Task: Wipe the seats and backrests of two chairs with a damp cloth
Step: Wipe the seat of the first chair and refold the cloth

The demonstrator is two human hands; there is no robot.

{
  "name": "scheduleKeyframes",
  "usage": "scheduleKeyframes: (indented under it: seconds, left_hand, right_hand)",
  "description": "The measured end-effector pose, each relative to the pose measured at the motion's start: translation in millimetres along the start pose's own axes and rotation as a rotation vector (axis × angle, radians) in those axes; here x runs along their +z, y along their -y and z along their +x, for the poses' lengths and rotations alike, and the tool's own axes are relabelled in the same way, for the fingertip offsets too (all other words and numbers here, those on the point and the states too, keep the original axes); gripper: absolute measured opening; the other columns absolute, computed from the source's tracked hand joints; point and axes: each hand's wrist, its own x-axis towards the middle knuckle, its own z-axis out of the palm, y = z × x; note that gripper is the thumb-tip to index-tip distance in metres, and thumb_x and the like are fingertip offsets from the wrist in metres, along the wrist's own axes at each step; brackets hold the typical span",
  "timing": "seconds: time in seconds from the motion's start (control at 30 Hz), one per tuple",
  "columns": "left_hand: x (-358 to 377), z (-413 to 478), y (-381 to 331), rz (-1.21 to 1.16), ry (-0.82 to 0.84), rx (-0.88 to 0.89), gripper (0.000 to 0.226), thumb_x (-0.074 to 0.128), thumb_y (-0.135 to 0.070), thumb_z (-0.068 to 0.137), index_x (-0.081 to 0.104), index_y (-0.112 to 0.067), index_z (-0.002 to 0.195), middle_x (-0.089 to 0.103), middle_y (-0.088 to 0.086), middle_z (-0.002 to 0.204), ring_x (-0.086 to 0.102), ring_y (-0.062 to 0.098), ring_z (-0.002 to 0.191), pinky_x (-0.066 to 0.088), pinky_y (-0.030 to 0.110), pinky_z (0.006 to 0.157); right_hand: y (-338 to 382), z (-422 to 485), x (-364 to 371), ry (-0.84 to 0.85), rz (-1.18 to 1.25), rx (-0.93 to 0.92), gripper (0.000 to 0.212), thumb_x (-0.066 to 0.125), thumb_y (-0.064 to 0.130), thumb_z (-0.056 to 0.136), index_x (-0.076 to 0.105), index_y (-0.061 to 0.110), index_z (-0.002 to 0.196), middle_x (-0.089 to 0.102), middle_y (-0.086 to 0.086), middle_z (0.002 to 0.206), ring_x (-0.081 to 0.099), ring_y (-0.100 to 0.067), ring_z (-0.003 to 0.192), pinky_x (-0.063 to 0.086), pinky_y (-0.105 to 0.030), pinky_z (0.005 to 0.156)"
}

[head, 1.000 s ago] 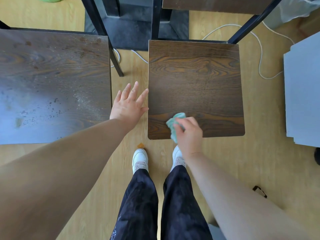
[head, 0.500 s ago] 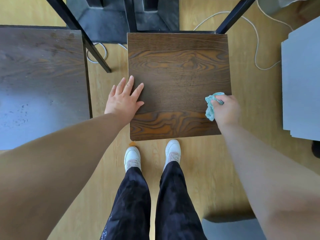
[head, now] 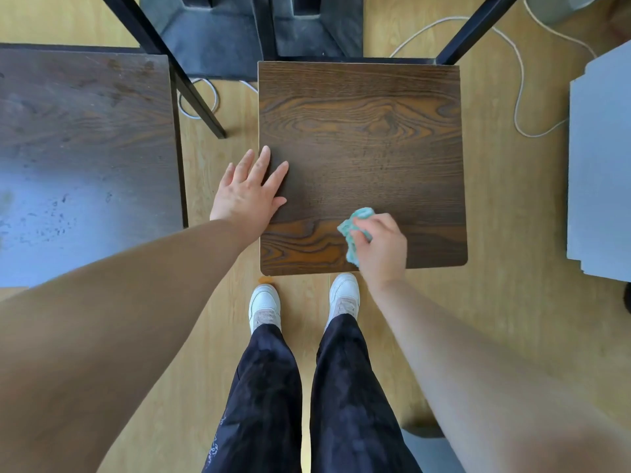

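Looking straight down on a square chair seat point(head: 362, 158) of dark wood grain, with the person's white sneakers point(head: 264, 307) planted on the pale wood floor point(head: 505, 302) just at its near edge. The right hand point(head: 382, 249) is down on the seat's near portion, a little right of centre, fingers curled tight around a bunched teal cloth point(head: 353, 230); the cloth pokes out on the hand's left side and presses against the wood. The left hand point(head: 247, 196) lies flat with fingers spread wide, holding nothing, draped over the seat's left edge: fingertips on the wood, palm hanging partly past the rim. Over on the left sits the second chair seat point(head: 85, 158), well apart from both hands, its surface showing dusty specks and a pale glare. A black metal chair leg point(head: 191, 93) slants down between the two seats. A white cable point(head: 519, 80) loops across the floor beyond the seat's far right corner, and a grey panel point(head: 601, 165) fills the right margin.
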Motion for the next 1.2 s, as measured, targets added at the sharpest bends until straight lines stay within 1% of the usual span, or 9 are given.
scheduleKeyframes:
  seconds: [0.13, 0.33, 0.53, 0.6, 0.7, 0.77, 0.93, 1.03, 1.2]
  left_hand:
    - [1.5, -1.5, 0.5, -0.046, -0.003, -0.024, 0.063, 0.031, -0.046, 0.105, 0.002, -0.03, 0.159, -0.006, 0.004, 0.167, -0.003, 0.028, 0.153, 0.009, 0.047, 0.124]
    - [6.3, -7.7, 10.4, -0.057, 0.0, -0.045, 0.063, 0.033, -0.044, 0.105, 0.003, -0.028, 0.159, -0.006, 0.004, 0.167, -0.003, 0.029, 0.153, 0.01, 0.047, 0.124]
    - [6.9, -14.2, 12.6, -0.032, -0.01, -0.044, 0.062, 0.031, -0.044, 0.106, 0.002, -0.028, 0.159, -0.005, 0.006, 0.167, -0.002, 0.03, 0.153, 0.012, 0.048, 0.124]
    - [7.5, -13.1, 10.3, -0.033, -0.002, -0.049, 0.062, 0.031, -0.044, 0.106, 0.002, -0.028, 0.159, -0.005, 0.006, 0.167, -0.002, 0.03, 0.153, 0.011, 0.048, 0.124]
    - [6.9, -8.1, 1.7, -0.057, 0.01, -0.081, 0.063, 0.034, -0.045, 0.105, 0.005, -0.029, 0.159, -0.004, 0.005, 0.167, -0.002, 0.029, 0.153, 0.011, 0.047, 0.124]
    - [5.9, -3.5, -5.2, -0.077, 0.017, -0.1, 0.063, 0.033, -0.045, 0.105, 0.004, -0.029, 0.159, -0.004, 0.005, 0.167, -0.003, 0.028, 0.153, 0.01, 0.047, 0.124]
    - [4.6, 6.3, -23.0, -0.079, 0.003, -0.11, 0.062, 0.03, -0.047, 0.106, 0.004, -0.03, 0.159, -0.004, 0.004, 0.167, -0.003, 0.028, 0.153, 0.009, 0.046, 0.124]
    - [1.4, 9.5, -32.4, -0.092, 0.001, -0.131, 0.062, 0.03, -0.048, 0.105, 0.004, -0.03, 0.159, -0.002, 0.004, 0.167, -0.002, 0.03, 0.153, 0.011, 0.046, 0.124]
    - [-1.1, 12.0, -32.8, -0.073, -0.003, -0.154, 0.062, 0.029, -0.048, 0.105, 0.003, -0.03, 0.159, -0.002, 0.004, 0.167, -0.002, 0.03, 0.153, 0.011, 0.046, 0.124]
  right_hand:
    - [27.1, -25.9, 33.2, 0.098, -0.032, -0.102, 0.022, 0.066, 0.008, 0.089, 0.076, 0.011, 0.108, 0.064, -0.004, 0.102, 0.06, -0.026, 0.093, 0.056, -0.04, 0.078]
    - [64.4, -59.7, 71.1, 0.205, -0.062, -0.354, 0.017, 0.077, 0.001, 0.072, 0.076, 0.01, 0.086, 0.064, -0.006, 0.086, 0.057, -0.029, 0.071, 0.049, -0.028, 0.056]
    - [74.7, -70.4, 85.8, 0.318, -0.042, -0.532, 0.025, 0.087, 0.0, 0.065, 0.077, 0.008, 0.087, 0.064, -0.007, 0.083, 0.057, -0.029, 0.069, 0.054, -0.03, 0.056]
    - [70.6, -65.4, 78.0, 0.28, -0.037, -0.559, 0.021, 0.082, 0.0, 0.07, 0.077, 0.01, 0.088, 0.064, -0.005, 0.083, 0.058, -0.028, 0.07, 0.052, -0.028, 0.058]
    - [49.6, -45.0, 49.7, 0.163, -0.013, -0.443, 0.016, 0.067, 0.007, 0.084, 0.076, 0.011, 0.097, 0.065, -0.005, 0.093, 0.059, -0.027, 0.081, 0.049, -0.03, 0.068]
    - [25.5, -22.3, 20.9, 0.072, 0.021, -0.301, 0.019, 0.068, 0.008, 0.085, 0.076, 0.009, 0.102, 0.066, -0.007, 0.098, 0.061, -0.027, 0.089, 0.049, -0.031, 0.077]
    - [-39.5, 54.8, -48.8, -0.247, 0.063, 0.084, 0.019, 0.073, 0.006, 0.083, 0.077, 0.002, 0.101, 0.068, -0.015, 0.098, 0.065, -0.029, 0.089, 0.038, -0.014, 0.082]
    - [-64.6, 96.6, -77.6, -0.316, 0.075, 0.213, 0.02, 0.073, 0.009, 0.085, 0.076, 0.001, 0.103, 0.067, -0.017, 0.103, 0.065, -0.031, 0.094, 0.036, -0.012, 0.083]
    - [-64.6, 142.0, -94.5, -0.323, 0.067, 0.283, 0.022, 0.068, 0.015, 0.091, 0.075, 0.007, 0.11, 0.064, -0.012, 0.115, 0.063, -0.026, 0.103, 0.032, -0.008, 0.082]
